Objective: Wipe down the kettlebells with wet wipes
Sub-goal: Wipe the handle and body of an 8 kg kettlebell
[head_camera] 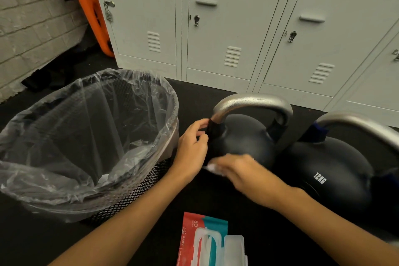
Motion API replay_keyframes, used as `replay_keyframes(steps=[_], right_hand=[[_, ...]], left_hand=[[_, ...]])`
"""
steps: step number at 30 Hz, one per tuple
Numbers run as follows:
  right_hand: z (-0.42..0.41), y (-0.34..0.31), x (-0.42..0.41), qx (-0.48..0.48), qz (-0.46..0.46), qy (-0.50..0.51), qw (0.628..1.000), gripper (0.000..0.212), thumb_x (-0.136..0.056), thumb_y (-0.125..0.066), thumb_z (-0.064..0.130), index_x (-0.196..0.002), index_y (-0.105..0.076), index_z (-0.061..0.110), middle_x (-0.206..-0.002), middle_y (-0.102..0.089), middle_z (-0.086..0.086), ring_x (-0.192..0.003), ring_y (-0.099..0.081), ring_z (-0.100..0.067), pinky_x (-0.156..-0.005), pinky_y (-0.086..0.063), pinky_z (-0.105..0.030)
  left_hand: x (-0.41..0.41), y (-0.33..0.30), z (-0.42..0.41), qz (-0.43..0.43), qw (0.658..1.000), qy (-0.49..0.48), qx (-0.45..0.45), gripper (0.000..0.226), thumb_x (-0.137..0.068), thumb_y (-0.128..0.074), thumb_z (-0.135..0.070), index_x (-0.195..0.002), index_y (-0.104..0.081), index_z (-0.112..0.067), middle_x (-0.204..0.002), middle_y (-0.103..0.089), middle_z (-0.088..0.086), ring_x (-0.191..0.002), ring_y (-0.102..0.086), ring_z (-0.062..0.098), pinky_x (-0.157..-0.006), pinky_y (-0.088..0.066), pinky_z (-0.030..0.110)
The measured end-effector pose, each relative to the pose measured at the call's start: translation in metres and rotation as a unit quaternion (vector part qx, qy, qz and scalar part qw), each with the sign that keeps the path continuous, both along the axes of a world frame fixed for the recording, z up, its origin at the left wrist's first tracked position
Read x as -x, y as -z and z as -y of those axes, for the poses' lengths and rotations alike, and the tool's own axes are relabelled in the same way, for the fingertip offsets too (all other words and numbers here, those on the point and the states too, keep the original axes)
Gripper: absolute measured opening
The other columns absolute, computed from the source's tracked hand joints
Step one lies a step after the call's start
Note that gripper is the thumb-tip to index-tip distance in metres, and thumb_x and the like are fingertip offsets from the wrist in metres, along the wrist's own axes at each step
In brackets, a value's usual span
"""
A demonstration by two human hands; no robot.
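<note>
Right hand [235, 170] is motion-blurred, so its finger pose is hard to read; it holds a white wet wipe [212, 168], only a crumpled edge showing past the fingers, pressed on the lower front of the near kettlebell [244, 138]. Left hand [192, 144] sits at that kettlebell's left side, fingertips pinching the dark band at the base of the handle. Whether the thumb wraps behind cannot be told.

Near kettlebell: matte black round body, smooth silver metal handle arched on top, black wraps at both handle bases. Its lower front is hidden behind both hands. Second kettlebell [330, 168] touches it or sits just beside it on the right, same matte black, white "12KG" print, blue band at the handle base; its handle is cut off by the frame edge.

Left of the near kettlebell: black wire-mesh bin [138, 188] lined with a crinkled clear plastic bag; contents unclear, maybe a pale scrap at the bottom. Below the near kettlebell: wipes pack [204, 242], red and teal, clear flip lid open, bottom cut off. Behind it: pale grey metal lockers [216, 39] with vents and latches, labels unreadable. Black rubbery floor [194, 196].
</note>
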State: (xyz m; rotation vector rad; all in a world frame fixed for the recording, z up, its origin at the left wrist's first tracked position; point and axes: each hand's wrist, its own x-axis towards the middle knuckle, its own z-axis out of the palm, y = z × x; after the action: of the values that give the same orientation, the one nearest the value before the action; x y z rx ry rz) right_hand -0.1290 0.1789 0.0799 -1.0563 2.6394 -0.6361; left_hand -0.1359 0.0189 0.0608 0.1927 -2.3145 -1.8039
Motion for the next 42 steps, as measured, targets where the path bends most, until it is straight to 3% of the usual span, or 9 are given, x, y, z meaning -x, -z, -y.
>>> replay_keyframes(steps=[5, 15, 19, 26, 28, 32, 36, 39, 42], right_hand=[[-0.005, -0.028, 0.021, 0.165, -0.124, 0.172, 0.963, 0.024, -0.1, -0.049, 0.024, -0.111, -0.07, 0.021, -0.111, -0.069, 0.004, -0.106, -0.061, -0.013, -0.093, -0.048, -0.035], [0.012, 0.012, 0.022, -0.081, -0.285, 0.171, 0.94, 0.042, -0.074, -0.075, -0.001, -0.115, -0.07, 0.007, -0.114, -0.07, -0.009, -0.11, -0.065, -0.028, -0.109, -0.032, -0.039], [0.002, 0.018, 0.017, -0.092, -0.29, 0.124, 0.944, 0.061, -0.06, -0.081, -0.007, -0.118, -0.069, 0.005, -0.118, -0.07, -0.01, -0.112, -0.066, -0.024, -0.106, -0.031, -0.042], [0.02, -0.005, 0.034, 0.034, -0.157, 0.224, 0.961, 0.035, -0.096, -0.043, -0.002, -0.122, -0.06, 0.016, -0.121, -0.063, 0.0, -0.125, -0.044, -0.018, -0.121, -0.015, -0.034], [0.031, -0.01, 0.032, 0.05, -0.105, 0.251, 0.961, 0.027, -0.098, -0.04, 0.0, -0.108, -0.06, 0.013, -0.099, -0.059, 0.001, -0.115, -0.045, -0.023, -0.101, -0.038, -0.039], [0.034, -0.013, 0.027, 0.108, -0.069, 0.285, 0.95, 0.024, -0.102, -0.04, 0.009, -0.105, -0.063, 0.018, -0.083, -0.059, -0.003, -0.081, -0.057, -0.02, -0.061, -0.04, -0.029], [0.039, -0.018, 0.026, 0.358, 0.156, 0.348, 0.852, 0.029, -0.103, -0.044, 0.02, -0.101, -0.069, 0.034, -0.107, -0.07, 0.003, -0.104, -0.062, -0.009, -0.095, -0.046, -0.03], [0.038, -0.028, 0.035, 0.526, 0.279, 0.358, 0.719, 0.027, -0.103, -0.043, 0.009, -0.113, -0.067, 0.004, -0.113, -0.07, -0.012, -0.112, -0.064, -0.022, -0.105, -0.047, -0.038], [0.039, -0.032, 0.03, 0.561, 0.299, 0.34, 0.693, 0.028, -0.104, -0.041, 0.008, -0.117, -0.064, 0.0, -0.114, -0.07, -0.011, -0.112, -0.065, -0.018, -0.102, -0.048, -0.031]], left_hand=[[0.001, 0.0, 0.0, 0.008, 1.0, 0.008, -0.018, 0.039, -0.094, -0.045, -0.007, -0.127, -0.056, -0.025, -0.12, -0.061, -0.01, -0.105, -0.056, -0.002, -0.096, -0.045, 0.024], [0.0, 0.004, 0.001, 0.007, 0.999, 0.011, -0.029, 0.041, -0.097, -0.036, -0.007, -0.129, -0.056, -0.024, -0.124, -0.057, -0.013, -0.114, -0.051, -0.001, -0.094, -0.038, 0.014], [0.001, 0.005, -0.001, 0.004, 0.999, 0.008, -0.041, 0.041, -0.096, -0.038, -0.006, -0.127, -0.057, -0.025, -0.121, -0.058, -0.014, -0.113, -0.052, -0.001, -0.093, -0.04, 0.016], [0.001, 0.006, 0.0, 0.007, 0.999, 0.016, -0.048, 0.042, -0.094, -0.041, -0.005, -0.125, -0.056, -0.029, -0.122, -0.058, -0.014, -0.114, -0.051, -0.004, -0.1, -0.042, 0.023], [0.001, 0.006, 0.0, 0.004, 0.999, 0.013, -0.043, 0.043, -0.093, -0.042, -0.005, -0.126, -0.056, -0.029, -0.122, -0.058, -0.014, -0.114, -0.052, -0.002, -0.102, -0.043, 0.028], [0.0, 0.006, 0.0, 0.006, 0.999, 0.016, -0.033, 0.042, -0.094, -0.043, -0.006, -0.126, -0.055, -0.03, -0.126, -0.057, -0.01, -0.116, -0.051, -0.001, -0.104, -0.042, 0.029], [-0.001, 0.006, -0.002, 0.005, 0.999, 0.014, -0.042, 0.041, -0.093, -0.045, -0.007, -0.126, -0.054, -0.029, -0.123, -0.058, -0.01, -0.103, -0.057, -0.003, -0.097, -0.044, 0.025], [-0.001, 0.006, -0.003, 0.005, 0.999, 0.012, -0.049, 0.041, -0.093, -0.045, -0.007, -0.127, -0.055, -0.027, -0.119, -0.059, -0.011, -0.094, -0.058, -0.005, -0.092, -0.046, 0.023], [-0.002, 0.005, -0.003, 0.006, 0.999, 0.013, -0.05, 0.041, -0.093, -0.045, -0.007, -0.127, -0.055, -0.027, -0.118, -0.06, -0.01, -0.093, -0.058, -0.005, -0.09, -0.048, 0.023]])
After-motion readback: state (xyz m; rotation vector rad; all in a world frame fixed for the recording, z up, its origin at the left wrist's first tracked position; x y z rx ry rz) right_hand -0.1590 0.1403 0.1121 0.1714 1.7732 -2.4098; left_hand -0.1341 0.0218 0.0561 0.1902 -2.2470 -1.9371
